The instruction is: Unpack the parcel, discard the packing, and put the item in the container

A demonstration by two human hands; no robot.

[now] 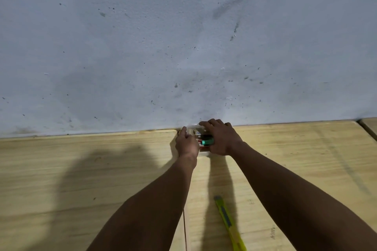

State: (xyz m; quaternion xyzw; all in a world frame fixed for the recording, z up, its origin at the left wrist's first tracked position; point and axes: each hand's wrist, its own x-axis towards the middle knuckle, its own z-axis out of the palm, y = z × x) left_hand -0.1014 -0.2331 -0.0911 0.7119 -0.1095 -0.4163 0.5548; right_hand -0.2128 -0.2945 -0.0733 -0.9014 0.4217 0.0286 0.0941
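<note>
A small clear plastic container [196, 131] stands at the far edge of the wooden table [81, 169], against the wall. Small items show inside it, among them a green-and-black one [207, 141]. My left hand [186, 143] grips the container's left side. My right hand [221, 138] wraps its right side and top, fingers curled over the rim. The hands hide most of the container. No parcel or packing is in view.
A yellow utility knife [229, 223] lies on the table near the front, between my forearms. A grey-white marked wall [183, 36] rises directly behind the table. A seam [184, 226] splits two tabletops; another table corner [369, 126] shows far right.
</note>
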